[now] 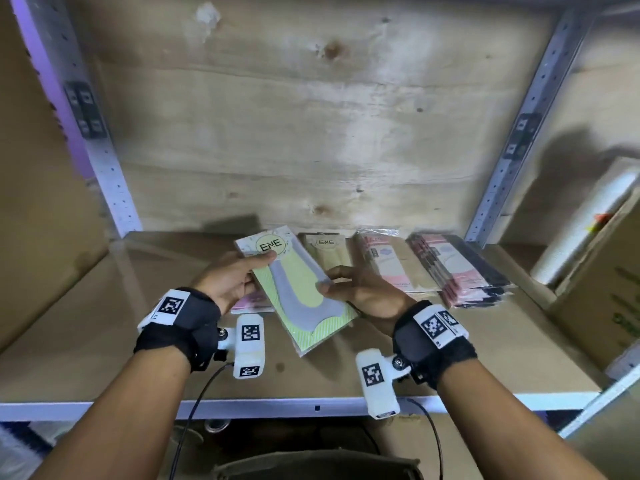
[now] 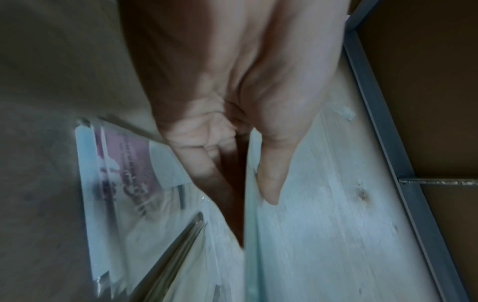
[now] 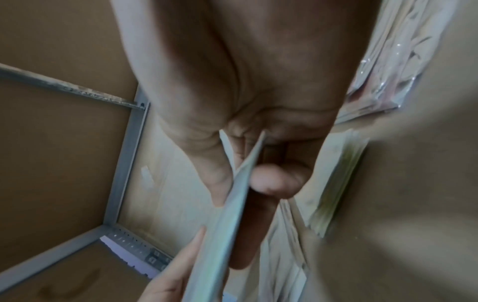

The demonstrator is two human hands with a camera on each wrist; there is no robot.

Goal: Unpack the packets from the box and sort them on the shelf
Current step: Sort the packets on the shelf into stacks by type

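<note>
Both hands hold the yellow packet (image 1: 298,289) over the shelf (image 1: 104,358).

Your left hand (image 1: 228,282) pinches its top-left edge, thumb on top near the label; your right hand (image 1: 363,292) pinches the right edge, thumb above, fingers beneath. Keep it flat and, I'd judge, lower it squarely onto its matching pile; the beige pile (image 1: 327,252) lies at one o'clock, the pink packet (image 1: 251,303) beneath at eight o'clock.
</note>
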